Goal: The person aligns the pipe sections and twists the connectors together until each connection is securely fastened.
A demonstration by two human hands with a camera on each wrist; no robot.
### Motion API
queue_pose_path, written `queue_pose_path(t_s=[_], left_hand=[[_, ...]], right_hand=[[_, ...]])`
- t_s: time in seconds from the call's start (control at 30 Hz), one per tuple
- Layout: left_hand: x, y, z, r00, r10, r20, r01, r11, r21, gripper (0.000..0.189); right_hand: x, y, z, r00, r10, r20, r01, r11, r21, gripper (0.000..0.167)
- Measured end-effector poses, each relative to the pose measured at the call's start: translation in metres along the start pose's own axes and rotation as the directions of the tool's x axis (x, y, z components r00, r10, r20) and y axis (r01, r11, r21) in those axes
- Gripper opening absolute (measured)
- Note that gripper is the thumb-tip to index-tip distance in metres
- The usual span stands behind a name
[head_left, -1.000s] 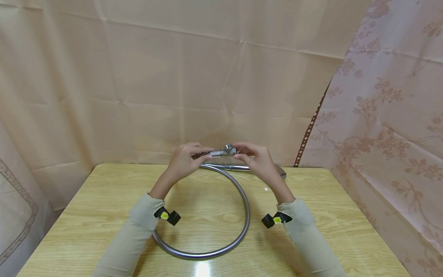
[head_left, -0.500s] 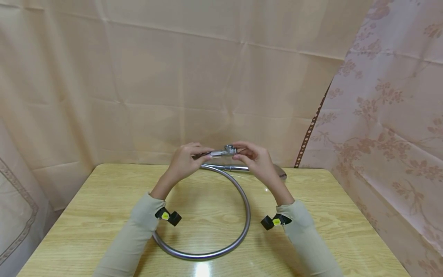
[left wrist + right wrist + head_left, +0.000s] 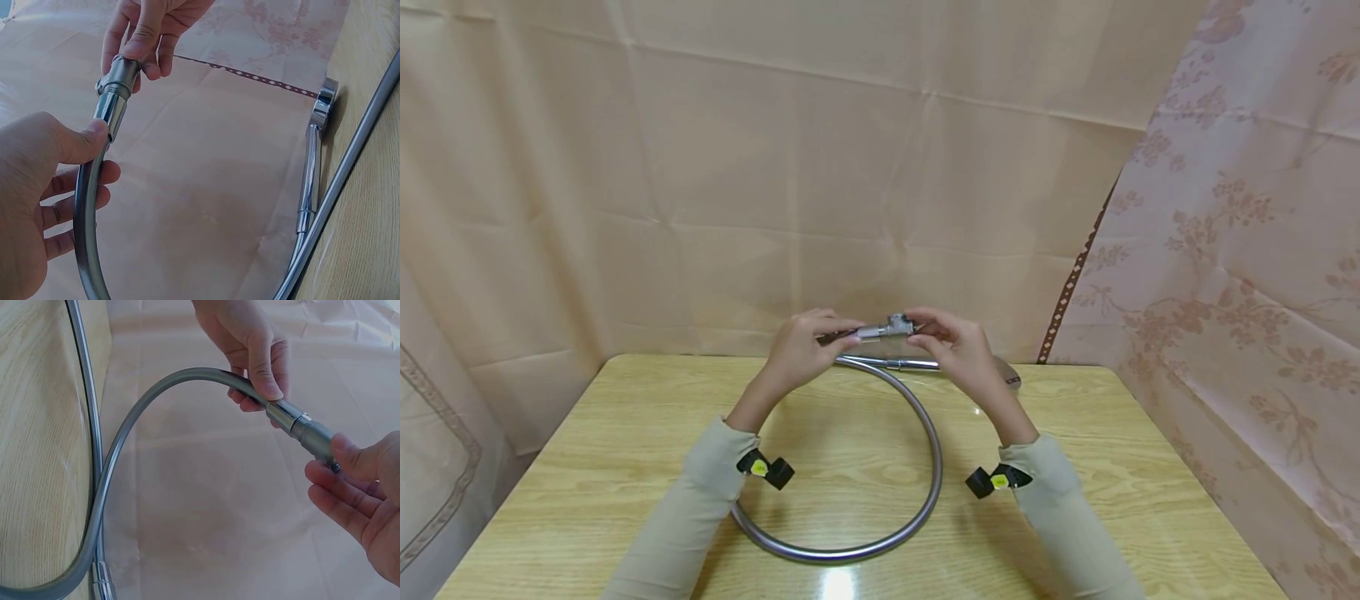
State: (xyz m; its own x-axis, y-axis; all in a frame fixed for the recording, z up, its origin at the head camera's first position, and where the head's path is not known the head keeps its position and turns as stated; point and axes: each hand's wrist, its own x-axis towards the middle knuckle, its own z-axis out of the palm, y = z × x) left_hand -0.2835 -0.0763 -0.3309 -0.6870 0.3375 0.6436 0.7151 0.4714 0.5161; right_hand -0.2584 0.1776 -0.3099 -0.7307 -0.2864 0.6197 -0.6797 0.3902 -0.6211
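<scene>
My left hand (image 3: 805, 350) grips a grey shower hose (image 3: 86, 225) just behind its chrome end nut (image 3: 111, 112). Thumb and fingertips of my right hand (image 3: 953, 343) pinch the far end of a chrome pipe fitting (image 3: 315, 440) with a short side outlet. The fitting sits on the nut in line with it, and a band of thread shows between them. Both hands are raised over the table's back edge. From the left hand the hose loops down onto the table and round to a chrome hand shower (image 3: 308, 175) lying at the back.
The wood-grain table (image 3: 1037, 500) carries the large hose loop. Beige cloth (image 3: 737, 167) hangs close behind the table, and flowered pink cloth (image 3: 1247, 317) hangs on the right. Black cameras are strapped to both wrists.
The fitting has turned about its length: its side outlet showed its round opening earlier and now appears side-on. The right fingers have shifted slightly on it; left hand and hose stay put.
</scene>
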Motion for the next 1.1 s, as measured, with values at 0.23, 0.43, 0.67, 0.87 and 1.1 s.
queue_pose_path(t_s=[0.23, 0.43, 0.67, 0.87, 1.1], left_hand=[[0.0003, 0.0022, -0.0003, 1.0, -0.016, 0.009, 0.016, 1.0, 0.0, 0.022], [0.0007, 0.001, 0.0011, 1.0, -0.014, 0.006, 0.014, 1.0, 0.003, 0.022], [0.0, -0.0001, 0.0032, 1.0, -0.021, 0.001, 0.021, 1.0, 0.018, 0.022], [-0.0008, 0.0022, 0.0031, 1.0, -0.019, -0.001, 0.019, 1.0, 0.012, 0.022], [-0.0012, 0.0016, 0.0027, 1.0, 0.0, -0.016, 0.0, 1.0, 0.008, 0.023]], right_hand=[[0.0, -0.0011, -0.0014, 0.999, 0.038, 0.011, -0.038, 0.999, -0.003, 0.028], [-0.0005, 0.0004, -0.0021, 0.998, 0.061, 0.032, -0.061, 0.998, 0.018, 0.027], [-0.0025, 0.0016, -0.0013, 0.997, 0.07, 0.029, -0.071, 0.997, 0.024, 0.035], [-0.0042, -0.0001, 0.0, 0.998, 0.063, 0.006, -0.063, 0.998, 0.024, 0.035], [-0.0027, -0.0037, -0.0003, 0.997, 0.073, -0.003, -0.073, 0.997, -0.027, 0.028]])
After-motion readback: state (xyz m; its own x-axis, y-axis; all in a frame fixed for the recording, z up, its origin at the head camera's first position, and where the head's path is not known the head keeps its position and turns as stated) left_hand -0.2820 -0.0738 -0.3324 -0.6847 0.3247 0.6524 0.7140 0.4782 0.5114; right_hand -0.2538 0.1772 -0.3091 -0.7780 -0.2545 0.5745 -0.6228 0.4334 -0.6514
